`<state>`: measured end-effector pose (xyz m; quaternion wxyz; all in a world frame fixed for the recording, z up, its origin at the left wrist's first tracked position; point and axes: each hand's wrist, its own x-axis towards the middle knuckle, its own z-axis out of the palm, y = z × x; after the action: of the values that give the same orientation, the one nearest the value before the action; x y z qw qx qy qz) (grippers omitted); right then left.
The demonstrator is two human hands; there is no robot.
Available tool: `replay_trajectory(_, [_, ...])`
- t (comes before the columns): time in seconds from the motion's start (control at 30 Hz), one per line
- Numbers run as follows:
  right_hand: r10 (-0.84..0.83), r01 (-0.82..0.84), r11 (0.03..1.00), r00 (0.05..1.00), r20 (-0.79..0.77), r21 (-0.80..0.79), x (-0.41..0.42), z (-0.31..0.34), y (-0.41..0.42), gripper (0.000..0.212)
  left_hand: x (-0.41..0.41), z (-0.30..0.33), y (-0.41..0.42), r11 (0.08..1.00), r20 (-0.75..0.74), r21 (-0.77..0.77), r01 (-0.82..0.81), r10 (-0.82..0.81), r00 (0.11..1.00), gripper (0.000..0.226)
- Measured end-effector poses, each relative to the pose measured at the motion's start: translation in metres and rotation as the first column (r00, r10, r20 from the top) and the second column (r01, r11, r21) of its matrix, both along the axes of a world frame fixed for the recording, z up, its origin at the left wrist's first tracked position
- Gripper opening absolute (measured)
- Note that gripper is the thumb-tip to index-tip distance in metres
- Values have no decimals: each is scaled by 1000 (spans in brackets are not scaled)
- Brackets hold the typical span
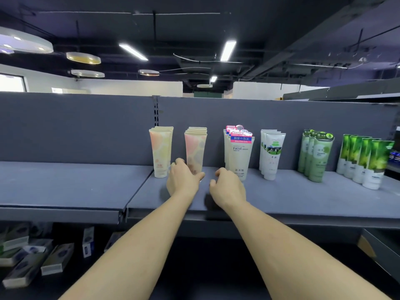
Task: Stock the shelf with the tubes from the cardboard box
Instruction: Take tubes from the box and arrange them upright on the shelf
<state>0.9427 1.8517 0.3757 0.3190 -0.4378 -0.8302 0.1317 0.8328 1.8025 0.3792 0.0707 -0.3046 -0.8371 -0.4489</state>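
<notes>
Rows of tubes stand cap-down on the grey shelf (303, 198). My left hand (183, 180) is wrapped around the base of the front pink tube (195, 151), which stands upright at the head of its row. A short row of pale peach-yellow tubes (161, 151) stands just to the left of it. My right hand (227, 186) hovers over the shelf with loosely curled fingers and nothing in it, next to the foot of the white "Facial" tubes (240, 156).
Further right stand white tubes with a green picture (271, 154), pale green tubes (318, 156) and bright green-and-white tubes (368, 163). The left shelf section (65, 185) is bare. Small boxed goods (32, 263) lie on the lower shelf at the left. A cardboard corner (365, 247) shows at the lower right.
</notes>
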Motion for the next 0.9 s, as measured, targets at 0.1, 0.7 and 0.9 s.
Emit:
replay_trajectory(0.1, [9,-8,999,999,-32,33,13,-5,-9,30,17,-2,-15,1000,-39,9,-8,9,999,39])
replay_trajectory(0.7, [55,-30,993,975,-217,118,126,-72,-71,10,135,-60,-97,997,-47,-39,66,-68,997,11])
replay_trajectory(0.9, [-8,4,998,998,-65,-67,164,-130,-95,24,161,-125,-114,982,150,-90,164,-150,977,8])
